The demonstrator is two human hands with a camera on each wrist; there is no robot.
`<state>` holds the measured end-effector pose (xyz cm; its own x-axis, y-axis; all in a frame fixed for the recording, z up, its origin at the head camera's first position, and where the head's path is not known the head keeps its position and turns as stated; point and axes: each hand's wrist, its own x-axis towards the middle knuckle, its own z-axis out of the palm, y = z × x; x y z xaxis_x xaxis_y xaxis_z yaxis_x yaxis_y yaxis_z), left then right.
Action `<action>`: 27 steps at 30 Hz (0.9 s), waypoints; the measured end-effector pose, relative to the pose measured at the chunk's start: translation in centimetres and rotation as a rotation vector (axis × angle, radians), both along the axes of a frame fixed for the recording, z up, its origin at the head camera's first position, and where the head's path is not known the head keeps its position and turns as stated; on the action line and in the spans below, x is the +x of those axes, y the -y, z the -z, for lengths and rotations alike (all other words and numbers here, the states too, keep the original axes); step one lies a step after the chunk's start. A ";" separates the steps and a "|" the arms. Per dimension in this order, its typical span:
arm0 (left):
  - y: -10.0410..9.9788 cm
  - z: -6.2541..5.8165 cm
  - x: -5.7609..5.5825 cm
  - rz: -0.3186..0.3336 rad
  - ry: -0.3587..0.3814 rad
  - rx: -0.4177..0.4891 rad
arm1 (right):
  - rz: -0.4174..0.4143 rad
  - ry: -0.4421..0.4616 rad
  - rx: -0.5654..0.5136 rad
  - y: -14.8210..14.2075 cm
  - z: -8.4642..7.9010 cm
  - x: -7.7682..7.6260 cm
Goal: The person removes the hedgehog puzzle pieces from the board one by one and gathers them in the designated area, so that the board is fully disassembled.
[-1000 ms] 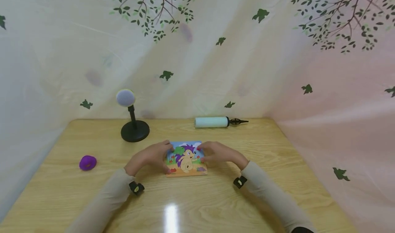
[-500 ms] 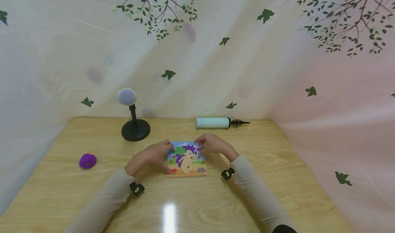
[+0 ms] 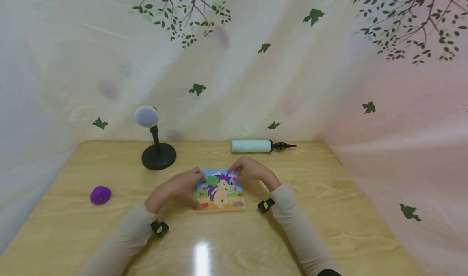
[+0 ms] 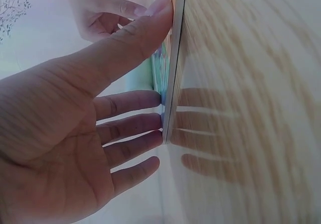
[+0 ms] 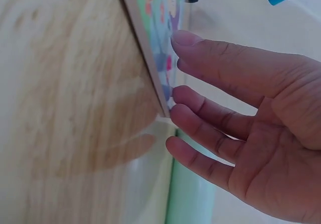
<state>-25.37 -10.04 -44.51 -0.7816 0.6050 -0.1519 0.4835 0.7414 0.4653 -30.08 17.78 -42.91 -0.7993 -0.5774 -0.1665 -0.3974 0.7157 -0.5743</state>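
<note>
A thin picture board [image 3: 221, 194] with a cartoon purple-haired hedgehog lies flat on the wooden table [image 3: 234, 243]. At its left side is my left hand [image 3: 179, 188], thumb on the lower left corner and fingers spread towards the upper left. The left wrist view shows that thumb [image 4: 143, 30] resting on the printed face, with straight fingers at the board's edge. My right hand [image 3: 252, 172] is over the upper right corner, fingers loosely bent. In the right wrist view its thumb tip [image 5: 188, 38] is right at the printed face, the index finger mostly hidden behind it.
A light blue hand pump [image 3: 252, 146] with a black nozzle lies along the back of the table. Back left stands a round white disc [image 3: 146, 116] on a black stand [image 3: 159, 156]. A purple ring-shaped thing [image 3: 100, 195] sits at the left.
My right hand has shifted from the board's right side to its upper right corner, moving left and slightly away from me. The left hand and the board stay in place.
</note>
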 end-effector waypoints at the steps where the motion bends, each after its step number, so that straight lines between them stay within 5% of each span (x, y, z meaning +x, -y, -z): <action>1: 0.0 0.1 0.1 -0.002 0.006 0.005 | 0.005 0.004 0.004 0.0 0.1 0.0; 27: 0.4 0.3 -0.1 0.009 0.004 0.011 | -0.034 0.030 -0.044 -0.2 0.9 -0.7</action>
<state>-25.51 -10.45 -44.78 -0.7754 0.6138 -0.1482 0.4885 0.7319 0.4751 -30.83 18.02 -43.86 -0.7744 -0.6112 -0.1634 -0.4032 0.6758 -0.6170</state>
